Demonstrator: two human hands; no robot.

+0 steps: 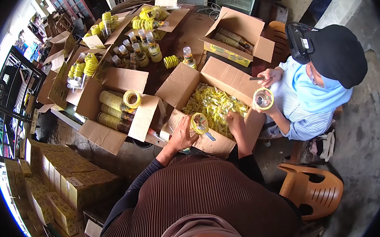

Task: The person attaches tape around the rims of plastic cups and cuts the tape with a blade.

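My left hand (183, 135) is closed around a clear plastic cup with a yellow rim (200, 122), held over the near edge of an open carton (183, 80). A thin blue-grey blade-like piece (210, 136) shows just below the cup; whether the hand holds it too, I cannot tell. My right hand (237, 125) is at the carton's right side, over a heap of small yellow strips (213, 101). Its fingers are curled together, and what they hold, if anything, is hidden.
At the right, a co-worker's hands hold a similar yellow-rimmed cup (263, 99) and a dark thin tool (257, 78). Cartons of stacked cups (112, 100) (230, 40) and several loose clear cups (149, 38) stand on the table. An orange plastic chair (313, 188) stands at right.
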